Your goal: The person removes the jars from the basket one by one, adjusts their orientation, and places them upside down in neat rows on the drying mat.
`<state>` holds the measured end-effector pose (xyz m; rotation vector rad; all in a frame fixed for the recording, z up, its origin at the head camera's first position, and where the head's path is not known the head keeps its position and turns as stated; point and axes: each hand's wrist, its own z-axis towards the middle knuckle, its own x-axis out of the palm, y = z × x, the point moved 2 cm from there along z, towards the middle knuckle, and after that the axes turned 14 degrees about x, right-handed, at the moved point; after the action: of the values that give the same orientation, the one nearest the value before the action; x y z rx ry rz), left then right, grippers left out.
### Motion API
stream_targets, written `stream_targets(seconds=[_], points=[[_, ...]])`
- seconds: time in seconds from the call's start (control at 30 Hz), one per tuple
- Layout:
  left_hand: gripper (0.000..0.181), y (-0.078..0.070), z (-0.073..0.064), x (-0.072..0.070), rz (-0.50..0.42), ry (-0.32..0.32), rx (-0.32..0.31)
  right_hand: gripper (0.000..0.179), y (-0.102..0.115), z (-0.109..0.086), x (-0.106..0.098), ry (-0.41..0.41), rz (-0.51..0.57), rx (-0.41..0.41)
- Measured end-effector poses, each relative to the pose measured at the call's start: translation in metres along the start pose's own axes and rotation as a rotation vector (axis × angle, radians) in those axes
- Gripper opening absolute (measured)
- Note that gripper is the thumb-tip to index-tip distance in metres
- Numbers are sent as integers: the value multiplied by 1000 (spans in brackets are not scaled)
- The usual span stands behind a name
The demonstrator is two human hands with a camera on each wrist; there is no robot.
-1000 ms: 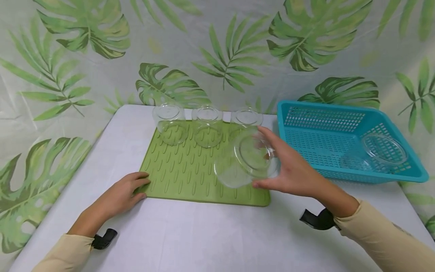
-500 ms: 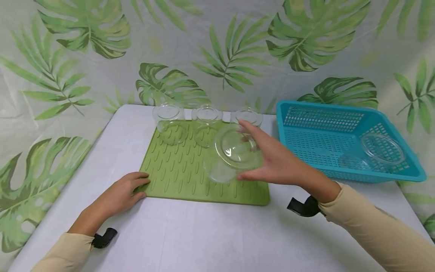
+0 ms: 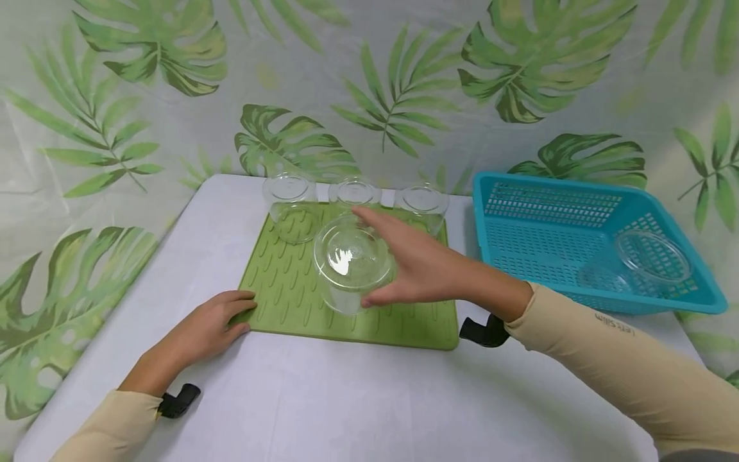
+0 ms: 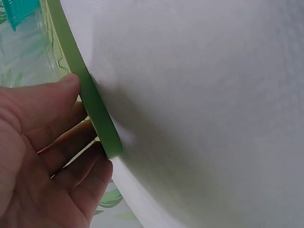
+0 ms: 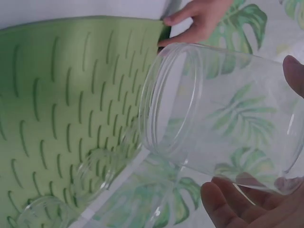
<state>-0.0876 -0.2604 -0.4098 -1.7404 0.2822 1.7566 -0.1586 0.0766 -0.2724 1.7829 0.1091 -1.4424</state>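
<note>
My right hand (image 3: 410, 263) grips a clear jar (image 3: 352, 256) from its right side, thumb at the front and fingers behind. The jar is base up over the middle of the green ribbed mat (image 3: 277, 308). In the right wrist view, its ringed mouth (image 5: 164, 99) faces the mat, with a gap between. At the mat's near left corner, my left hand (image 3: 210, 324) holds the edge between thumb (image 4: 52, 97) and bent fingers. Three more clear jars stand base up along the mat's back edge: left (image 3: 293, 218), middle (image 3: 353, 191) and right (image 3: 424, 204), the middle one partly hidden.
A turquoise perforated basket (image 3: 485, 237) stands right of the mat on the white-covered table (image 3: 358, 404). Inside it, at the right, lies another clear container (image 3: 652, 256). A leaf-printed cloth (image 3: 404, 83) hangs behind the table.
My right hand has carried the jar leftward over the mat and turned it more squarely base up. My left hand has stayed at the mat's corner.
</note>
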Motion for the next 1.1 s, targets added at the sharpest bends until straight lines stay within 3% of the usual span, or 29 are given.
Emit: stream_targets(seconds=[0.17, 0.4, 0.67, 1.1], points=[[39, 2, -1, -1, -28, -11, -11, 125, 9, 16, 3, 29, -26, 13], [36, 4, 2, 0, -11, -50, 46, 124, 9, 38, 14, 59, 9, 34], [44, 5, 0, 1, -36, -41, -57, 122, 7, 62, 41, 95, 106, 81], [44, 4, 2, 1, -39, -46, -40, 118, 8, 92, 69, 71, 196, 114]])
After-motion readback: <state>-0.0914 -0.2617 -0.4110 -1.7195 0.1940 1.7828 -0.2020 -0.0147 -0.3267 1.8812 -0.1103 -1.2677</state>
